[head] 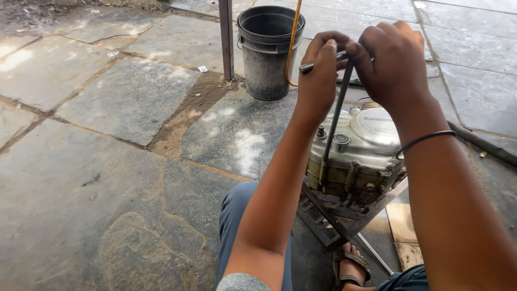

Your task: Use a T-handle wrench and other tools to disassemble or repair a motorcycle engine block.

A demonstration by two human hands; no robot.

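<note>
T-wrench (335, 116) stood near-upright on engine (358, 151) | crossbar betw. both hands | left hand (319, 73), right hand (390, 62): fingers closed on bar ends, equally near.

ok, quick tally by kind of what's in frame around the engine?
Hands on the tool: 2, left hand and right hand
T-handle wrench: 1
Engine: 1
Metal stand: 1
Bucket: 1
Yellow hose: 1
Wrist band: 1
Sandalled foot: 1
Total: 9
</note>
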